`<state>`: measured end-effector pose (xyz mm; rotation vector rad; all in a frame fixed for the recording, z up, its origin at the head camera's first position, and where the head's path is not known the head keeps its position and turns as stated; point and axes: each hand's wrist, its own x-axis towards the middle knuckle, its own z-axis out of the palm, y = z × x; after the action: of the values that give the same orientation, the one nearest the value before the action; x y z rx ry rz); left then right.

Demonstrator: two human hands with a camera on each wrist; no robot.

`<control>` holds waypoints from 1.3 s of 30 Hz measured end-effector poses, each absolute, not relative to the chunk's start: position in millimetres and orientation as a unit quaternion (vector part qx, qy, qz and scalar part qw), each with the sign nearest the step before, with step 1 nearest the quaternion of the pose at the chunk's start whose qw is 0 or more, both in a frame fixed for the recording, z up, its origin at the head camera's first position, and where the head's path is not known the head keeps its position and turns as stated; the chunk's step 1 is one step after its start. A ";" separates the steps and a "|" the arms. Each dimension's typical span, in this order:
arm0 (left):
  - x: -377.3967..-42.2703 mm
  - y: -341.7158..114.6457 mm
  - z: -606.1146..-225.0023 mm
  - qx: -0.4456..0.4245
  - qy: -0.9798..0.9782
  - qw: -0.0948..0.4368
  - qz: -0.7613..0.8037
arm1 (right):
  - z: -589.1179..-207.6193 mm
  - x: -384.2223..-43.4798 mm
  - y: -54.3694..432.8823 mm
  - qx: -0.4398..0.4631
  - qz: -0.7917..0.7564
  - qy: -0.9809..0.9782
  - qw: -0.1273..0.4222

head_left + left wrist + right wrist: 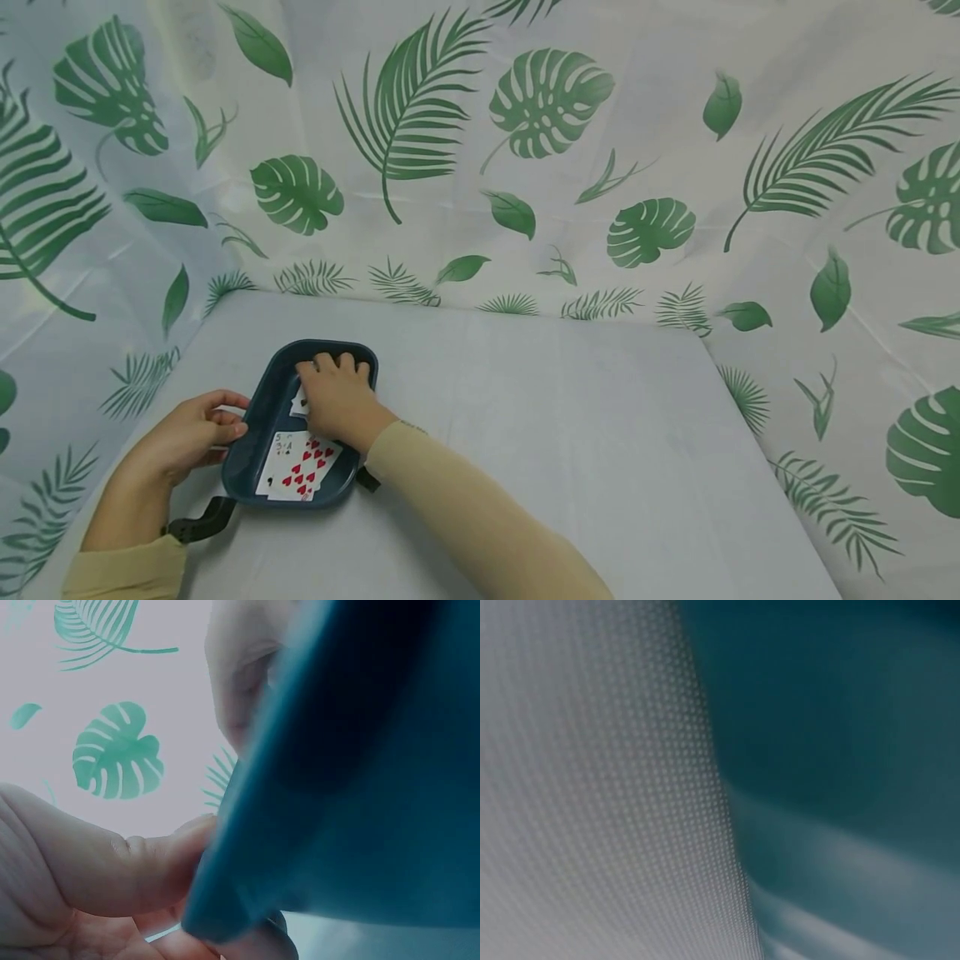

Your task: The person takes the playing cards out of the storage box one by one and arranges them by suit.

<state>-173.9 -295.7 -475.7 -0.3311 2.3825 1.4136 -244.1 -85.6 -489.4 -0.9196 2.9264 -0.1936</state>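
A dark blue tray (251, 417) with raised sides and rounded corners sits on the left part of the table. Thumb and fingers of my left hand (191, 429) pinch its left rim (255, 769), seen close in the left wrist view. Inside the near end lie overlapping playing cards (300, 467), face up, with red hearts on the top one. My right hand (337, 404) reaches into the far end, palm down, over another white card (298, 406). Its fingertips are hidden, so I cannot tell whether they grip that card.
A white-covered table (570, 450) stretches to the right of the tray. Behind it and along the sides hangs a white sheet with green leaf prints (551, 104). Dark camera mounts (202, 521) sit at the wrists. A pale dotted surface (607, 787) fills much of the right wrist view.
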 end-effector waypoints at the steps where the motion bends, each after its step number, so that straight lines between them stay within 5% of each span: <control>1: -173.7 -295.9 -475.6 -0.116 0.840 0.176 0.501 | -489.8 -244.4 -85.7 -0.301 -0.065 0.951 0.033; 39: -173.6 -296.3 -476.9 -0.114 0.825 0.175 0.524 | -463.1 -258.8 -47.7 -0.303 -0.210 0.929 0.037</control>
<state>-173.6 -296.3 -476.9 -0.3244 2.3396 1.4865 -258.8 -47.7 -463.1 -0.9300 2.8509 -0.6452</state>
